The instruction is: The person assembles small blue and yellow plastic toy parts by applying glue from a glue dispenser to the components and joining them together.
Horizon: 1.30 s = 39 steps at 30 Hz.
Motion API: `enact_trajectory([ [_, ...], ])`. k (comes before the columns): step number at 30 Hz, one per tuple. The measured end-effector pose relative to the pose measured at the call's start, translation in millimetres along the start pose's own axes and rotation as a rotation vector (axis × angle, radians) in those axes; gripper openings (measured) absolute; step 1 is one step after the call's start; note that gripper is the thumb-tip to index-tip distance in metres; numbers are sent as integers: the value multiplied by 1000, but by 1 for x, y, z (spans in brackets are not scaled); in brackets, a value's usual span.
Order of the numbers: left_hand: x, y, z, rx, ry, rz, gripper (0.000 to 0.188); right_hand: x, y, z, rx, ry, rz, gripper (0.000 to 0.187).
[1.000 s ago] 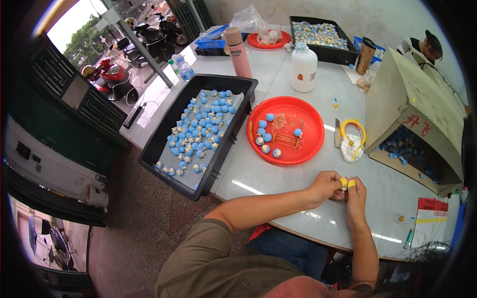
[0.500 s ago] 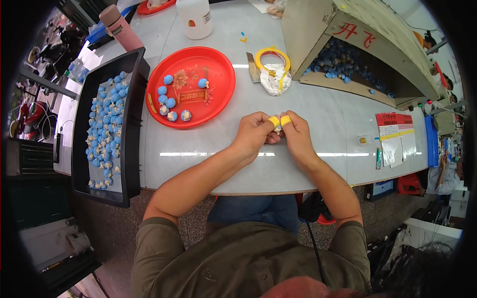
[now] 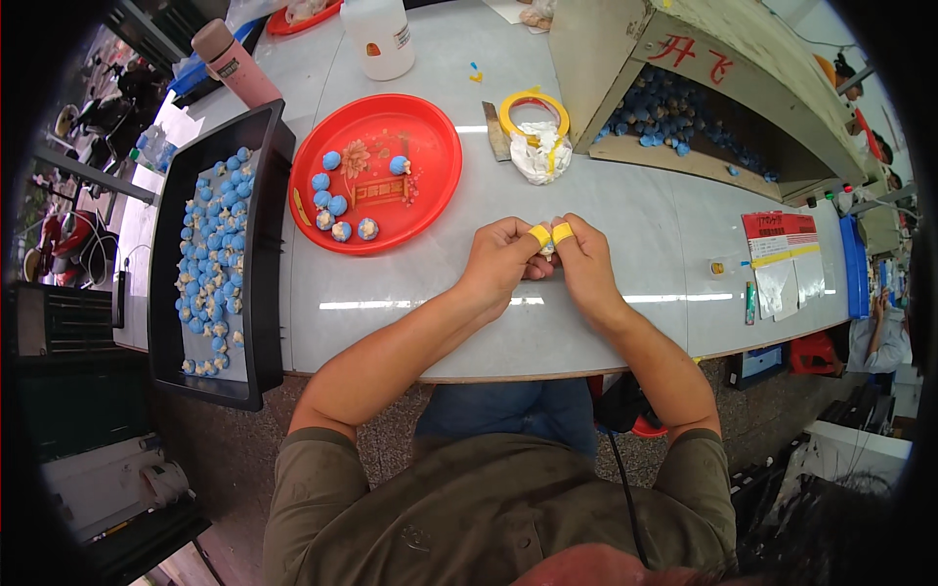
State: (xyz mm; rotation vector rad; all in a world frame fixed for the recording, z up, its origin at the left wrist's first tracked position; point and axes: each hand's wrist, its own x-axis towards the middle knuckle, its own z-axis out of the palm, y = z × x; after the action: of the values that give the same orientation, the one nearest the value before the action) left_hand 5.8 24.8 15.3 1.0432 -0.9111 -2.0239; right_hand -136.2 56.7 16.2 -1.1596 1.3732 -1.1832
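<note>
small piece [image 3: 547, 251] sits between the thumbs and fingers, mostly hidden — left hand [image 3: 496, 262] and right hand [image 3: 588, 266] both pinching it, yellow wraps [image 3: 539, 234] side by side. held over the surface [image 3: 557, 337], in from the front edge. bare room between forearms and off to the right — red plate [image 3: 427, 200] near on the left, tape roll [image 3: 534, 95] beyond the hands.

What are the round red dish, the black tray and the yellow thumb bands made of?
The round red dish is probably plastic: smooth, bright red, slightly shiny. The black tray looks like stiff plastic too: straight moulded walls, dull sheen. The yellow bands seem to be tape, perhaps paper or cloth: matte, thin, wrapped snugly.
</note>
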Motion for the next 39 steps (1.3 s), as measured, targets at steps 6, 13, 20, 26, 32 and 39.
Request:
enact_trajectory([
  [6,0,4,0,0,-32,-34,24,0,3,1,19,40,-4,28],
  [13,5,10,-3,-62,37,59,23,1,-14,-8,119,131,81,18],
  [20,7,10,-3,-80,-23,152,20,3,-13,-14,215,-15,153,19],
  [26,9,18,-15,86,-139,109,24,8,-10,-29,228,-123,47,22],
  [32,10,20,-16,258,-146,167,33,9,-13,-31,102,-179,9,22],
  [39,10,18,-16,248,-147,207,26,11,-14,-35,61,-223,4,22],
])
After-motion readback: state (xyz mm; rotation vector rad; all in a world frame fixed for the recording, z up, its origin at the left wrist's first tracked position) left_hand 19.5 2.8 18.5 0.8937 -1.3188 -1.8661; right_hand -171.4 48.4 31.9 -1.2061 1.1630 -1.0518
